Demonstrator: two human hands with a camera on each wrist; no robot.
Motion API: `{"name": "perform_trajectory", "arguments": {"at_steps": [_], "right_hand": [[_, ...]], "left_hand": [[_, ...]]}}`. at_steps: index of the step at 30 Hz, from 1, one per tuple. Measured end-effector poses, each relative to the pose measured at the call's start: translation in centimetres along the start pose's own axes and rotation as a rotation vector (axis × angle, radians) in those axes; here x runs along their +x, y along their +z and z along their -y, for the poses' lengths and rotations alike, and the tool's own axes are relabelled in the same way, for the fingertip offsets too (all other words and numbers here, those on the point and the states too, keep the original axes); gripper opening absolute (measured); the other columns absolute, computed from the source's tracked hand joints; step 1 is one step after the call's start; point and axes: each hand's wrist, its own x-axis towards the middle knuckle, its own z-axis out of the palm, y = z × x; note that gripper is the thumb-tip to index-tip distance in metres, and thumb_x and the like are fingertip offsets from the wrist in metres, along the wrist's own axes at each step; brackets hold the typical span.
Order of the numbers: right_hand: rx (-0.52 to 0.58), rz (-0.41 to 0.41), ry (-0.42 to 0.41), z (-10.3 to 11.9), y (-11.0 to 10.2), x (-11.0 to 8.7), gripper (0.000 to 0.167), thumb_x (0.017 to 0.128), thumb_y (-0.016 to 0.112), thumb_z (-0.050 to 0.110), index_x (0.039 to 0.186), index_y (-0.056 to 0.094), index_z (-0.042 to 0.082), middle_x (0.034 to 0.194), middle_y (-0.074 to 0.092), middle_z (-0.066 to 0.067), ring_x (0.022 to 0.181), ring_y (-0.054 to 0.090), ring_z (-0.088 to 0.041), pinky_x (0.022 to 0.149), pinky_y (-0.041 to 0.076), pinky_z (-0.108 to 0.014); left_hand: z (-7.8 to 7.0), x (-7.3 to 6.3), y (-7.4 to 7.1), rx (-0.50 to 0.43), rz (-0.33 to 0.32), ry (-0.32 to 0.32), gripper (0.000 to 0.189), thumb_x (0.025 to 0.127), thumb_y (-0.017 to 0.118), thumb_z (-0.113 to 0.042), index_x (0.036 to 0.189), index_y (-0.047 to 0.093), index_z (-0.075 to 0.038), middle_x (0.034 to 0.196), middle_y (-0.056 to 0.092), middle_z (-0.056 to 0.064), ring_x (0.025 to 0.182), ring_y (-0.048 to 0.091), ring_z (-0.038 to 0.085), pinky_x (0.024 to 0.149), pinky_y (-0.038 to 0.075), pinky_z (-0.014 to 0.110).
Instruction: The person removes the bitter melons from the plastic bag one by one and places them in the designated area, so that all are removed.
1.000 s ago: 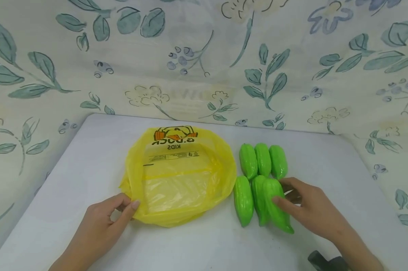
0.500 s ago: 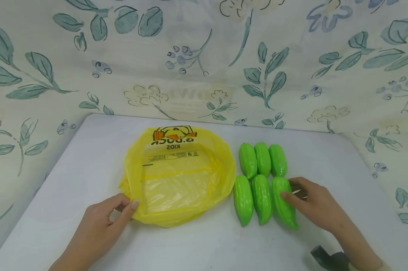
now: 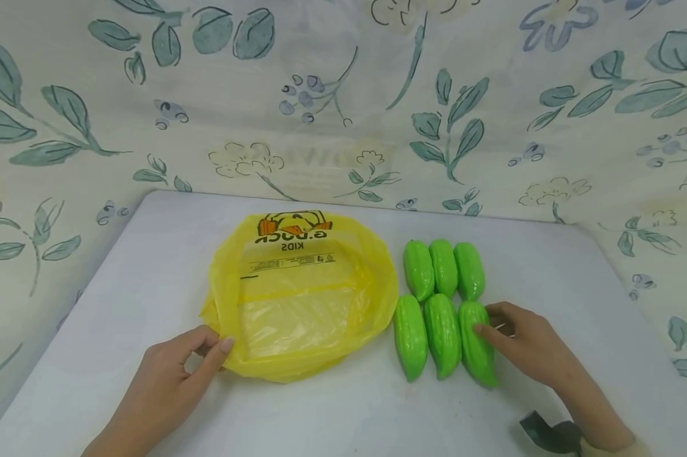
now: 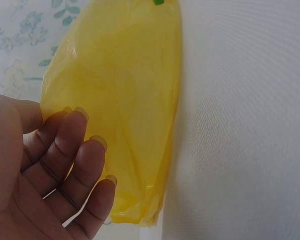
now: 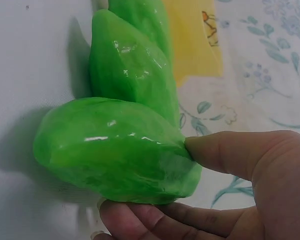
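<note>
A yellow plastic bag point(image 3: 288, 368) with a duck print lies on the white table, its mouth wide open. My left hand point(image 3: 169, 377) pinches the rim at its near left corner; in the left wrist view the thumb and fingers point(image 4: 92, 160) bend against the yellow film. Glossy green fruits, long and tapered, lie in two rows right of the bag. At the right end of the near row, my right hand point(image 3: 526, 346) pinches a green fruit point(image 3: 476, 355) between thumb and fingers. That green fruit point(image 5: 110, 145) rests beside its neighbour in the right wrist view.
The back row of green fruits point(image 3: 444, 266) sits just behind the near row. A dark object point(image 3: 549, 435) shows by the right wrist. A leaf-patterned cloth point(image 3: 343, 127) rises behind the table's far edge.
The right hand has shifted its green fruit a little to the right, from overlapping the middle fruit to lying beside it in the near row. The left hand and bag have stayed put.
</note>
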Motion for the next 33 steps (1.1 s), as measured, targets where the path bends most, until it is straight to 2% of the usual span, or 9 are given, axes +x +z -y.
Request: {"name": "perform_trajectory", "arguments": {"at_steps": [6, 26, 33], "right_hand": [[0.003, 0.017, 0.026, 0.0, 0.1, 0.3, 0.055, 0.104, 0.065, 0.037, 0.134, 0.059, -0.008, 0.115, 0.071, -0.016, 0.100, 0.069, -0.028, 0.076, 0.058, -0.043], [0.015, -0.005, 0.085, -0.5, 1.0, 0.8, 0.060, 0.107, 0.059, 0.042, 0.136, 0.057, -0.010, 0.122, 0.068, -0.025, 0.108, 0.068, -0.039, 0.084, 0.057, -0.053], [0.023, 0.005, 0.104, -0.5, 1.0, 0.8, 0.063, 0.107, 0.057, 0.045, 0.138, 0.056, -0.010, 0.126, 0.066, -0.027, 0.113, 0.066, -0.042, 0.087, 0.057, -0.054]], "left_hand": [[0.0, 0.0, 0.0, 0.006, 0.005, -0.010, 0.017, 0.101, 0.073, -0.022, 0.087, 0.064, -0.023, 0.076, 0.061, -0.018, 0.067, 0.050, 0.005, 0.055, 0.041, 0.024], [-0.1, 0.1, -0.1, 0.008, 0.035, -0.035, 0.017, 0.102, 0.071, -0.026, 0.088, 0.064, -0.022, 0.077, 0.061, -0.016, 0.068, 0.050, 0.006, 0.056, 0.041, 0.024], [-0.1, 0.0, -0.1, 0.005, 0.011, -0.005, 0.017, 0.101, 0.073, -0.022, 0.087, 0.064, -0.023, 0.076, 0.061, -0.018, 0.068, 0.050, 0.005, 0.057, 0.042, 0.024]]}}
